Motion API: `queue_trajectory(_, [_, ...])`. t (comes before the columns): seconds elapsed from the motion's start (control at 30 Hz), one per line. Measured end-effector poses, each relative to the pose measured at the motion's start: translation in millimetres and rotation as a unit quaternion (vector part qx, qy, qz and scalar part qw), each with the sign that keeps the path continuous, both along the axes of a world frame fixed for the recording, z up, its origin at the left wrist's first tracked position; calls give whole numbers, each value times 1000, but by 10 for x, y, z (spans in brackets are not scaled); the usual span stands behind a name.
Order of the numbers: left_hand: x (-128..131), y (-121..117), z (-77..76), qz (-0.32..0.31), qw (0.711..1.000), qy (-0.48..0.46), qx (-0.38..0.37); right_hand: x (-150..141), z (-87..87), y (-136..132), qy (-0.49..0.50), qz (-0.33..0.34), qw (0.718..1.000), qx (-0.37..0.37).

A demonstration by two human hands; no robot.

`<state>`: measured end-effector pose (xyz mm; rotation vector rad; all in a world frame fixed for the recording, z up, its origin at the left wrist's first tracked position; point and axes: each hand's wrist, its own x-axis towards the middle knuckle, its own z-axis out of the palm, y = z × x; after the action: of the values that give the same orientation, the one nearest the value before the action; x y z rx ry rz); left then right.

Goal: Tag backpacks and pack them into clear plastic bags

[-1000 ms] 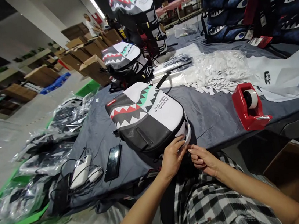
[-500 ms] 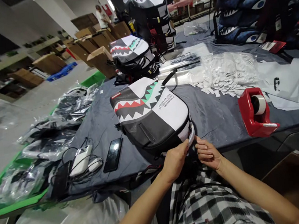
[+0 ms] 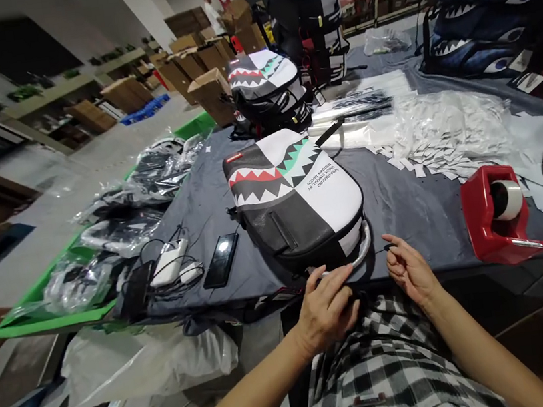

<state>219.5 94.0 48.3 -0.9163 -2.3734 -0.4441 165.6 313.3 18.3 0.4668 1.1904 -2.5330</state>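
Note:
A black-and-white backpack (image 3: 295, 197) with a shark-mouth print lies flat on the grey table (image 3: 414, 210), its top handle toward me. My left hand (image 3: 327, 307) rests on the near edge of the bag by the white handle (image 3: 364, 247), fingers curled over the edge. My right hand (image 3: 409, 270) hovers just right of the handle, thumb and forefinger pinched on a thin dark thread or cord.
A red tape dispenser (image 3: 498, 215) stands at the right. White tags (image 3: 438, 133) in plastic lie behind it. A phone (image 3: 221, 260), chargers (image 3: 172, 268) and bagged items (image 3: 117, 225) sit at the left. More shark backpacks (image 3: 268, 89) stand behind. Cardboard boxes (image 3: 208, 91) and a distant person (image 3: 210, 10) are beyond.
My hands have parted: the left slid along the bag's near edge and the right pulled away to the right of the handle. The camera shifted left and down.

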Motion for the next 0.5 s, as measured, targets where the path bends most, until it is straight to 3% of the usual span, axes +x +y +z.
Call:
queue_trajectory(0.07, [-105, 204, 55, 58, 998, -36, -15, -18, 16, -56, -3, -13, 999, 50])
queue_trajectory(0.2, [-402, 541, 38, 146, 965, -161, -145, 2, 5, -63, 30, -22, 988, 149])
queue_trajectory(0.37, [-469, 608, 5, 145, 954, -207, -160, 6, -108, 122, 47, -5, 975, 219])
queue_trajectory(0.5, [-227, 456, 170, 106, 980, -140, -90, -112, -210, 133, 47, 18, 979, 199])
